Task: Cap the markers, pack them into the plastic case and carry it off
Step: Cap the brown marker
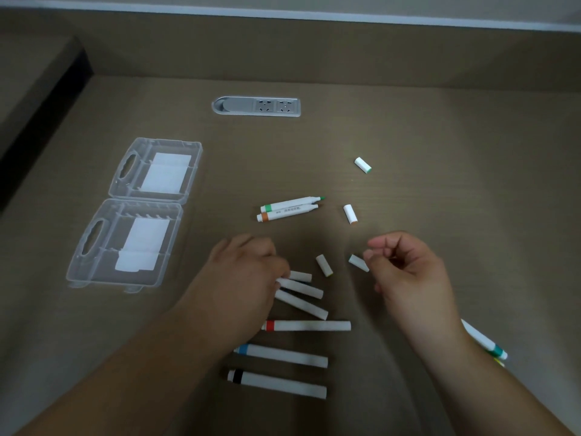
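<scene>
1. Left hand (242,272) lowered onto the brown desk (440,152), fingers curled over the near ends of three white markers (301,289) fanned out beneath the fingertips; whether those are truly gripped or only touched cannot be told.
2. Right hand (408,272) raised just off the desk, thumb and forefinger pinching one white cap (358,262) at its end.
3. Between the two hands, close to the pinched cap: a loose cap (324,265) lying flat.
4. Just beyond the right hand: an orange-tipped cap (350,214); farther off the same way, a green-tipped cap (362,165).
5. Beyond the left hand, side by side and touching: a green marker (292,203) and an orange marker (287,213), both uncapped, tips pointing right.
6. Nearer than the left hand, in a row, well apart from each other: red marker (308,326), blue marker (281,355), black marker (276,383), all capped.
7. Under the right wrist, partly hidden: a teal marker (485,341), with something yellow just behind it.
8. Well to the left of the left hand: clear plastic case (135,212), lying open in two halves, white paper inside each.
9. Far beyond both hands: a socket strip (256,106) set into the desk.
</scene>
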The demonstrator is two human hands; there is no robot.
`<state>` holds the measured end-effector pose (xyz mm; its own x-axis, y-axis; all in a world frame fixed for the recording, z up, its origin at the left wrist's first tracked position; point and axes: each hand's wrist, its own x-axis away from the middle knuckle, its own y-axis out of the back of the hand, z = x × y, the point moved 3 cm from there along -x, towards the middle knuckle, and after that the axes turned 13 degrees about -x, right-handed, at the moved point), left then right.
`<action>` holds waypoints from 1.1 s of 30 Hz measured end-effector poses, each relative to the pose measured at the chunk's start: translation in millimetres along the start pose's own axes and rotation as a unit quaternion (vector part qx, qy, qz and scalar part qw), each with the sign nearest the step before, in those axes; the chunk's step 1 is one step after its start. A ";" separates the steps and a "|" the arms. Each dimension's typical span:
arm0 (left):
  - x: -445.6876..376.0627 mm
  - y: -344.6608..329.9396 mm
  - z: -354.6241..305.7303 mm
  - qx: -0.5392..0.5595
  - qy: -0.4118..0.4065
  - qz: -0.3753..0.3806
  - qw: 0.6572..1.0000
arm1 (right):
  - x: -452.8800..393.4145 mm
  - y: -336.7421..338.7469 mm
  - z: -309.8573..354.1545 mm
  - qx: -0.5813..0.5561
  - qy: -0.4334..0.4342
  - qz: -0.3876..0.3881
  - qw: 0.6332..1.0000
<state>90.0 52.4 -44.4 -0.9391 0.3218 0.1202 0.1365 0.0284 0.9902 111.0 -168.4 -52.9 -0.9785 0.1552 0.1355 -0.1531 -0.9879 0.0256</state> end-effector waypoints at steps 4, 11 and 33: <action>-8.3 5.5 -1.6 0.030 0.012 -0.046 0.998 | 0.4 -3.6 -2.8 0.017 0.007 0.006 1.000; -62.8 2.6 18.4 -0.020 0.142 -0.095 0.985 | -9.1 2.3 -3.1 0.142 0.053 -0.009 0.988; -51.3 4.9 6.8 0.316 0.253 -0.064 0.912 | -26.3 -52.8 17.3 0.513 0.104 0.189 0.831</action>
<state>141.0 42.4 -46.2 -0.9635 -0.1965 0.1816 0.0193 0.6259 0.7796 147.2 -120.3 -40.7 -0.9489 -0.2750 0.1550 0.2646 -0.4248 0.8657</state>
